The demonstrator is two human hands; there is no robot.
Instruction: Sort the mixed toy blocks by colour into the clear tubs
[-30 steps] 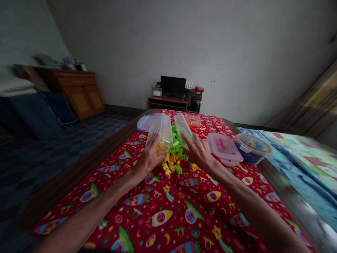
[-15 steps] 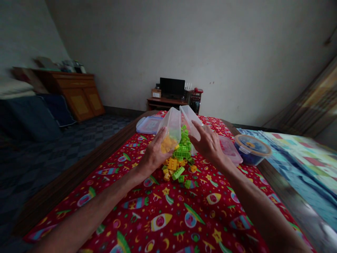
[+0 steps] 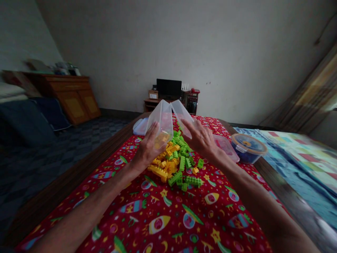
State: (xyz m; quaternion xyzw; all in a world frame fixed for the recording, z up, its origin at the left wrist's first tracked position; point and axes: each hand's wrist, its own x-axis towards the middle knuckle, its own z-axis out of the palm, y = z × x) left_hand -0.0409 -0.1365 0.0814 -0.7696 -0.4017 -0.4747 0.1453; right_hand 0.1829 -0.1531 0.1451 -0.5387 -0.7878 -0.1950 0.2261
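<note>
My left hand grips a clear plastic tub tipped mouth-down, with a few yellow bricks still inside near the opening. My right hand holds a second clear tub, also upturned beside the first and looking empty. Below the two tubs a heap of yellow bricks and green bricks lies spread on the red rocket-print cloth of the table.
A pink-lidded tub and a round blue-lidded tub stand right of the pile. A flat lid lies at the far left. The table's wooden edge runs along the left; a patterned bed is on the right.
Both tubs were lifted and tipped further. The green bricks have dropped out and more yellow ones too, so the pile on the cloth has grown and spread.
</note>
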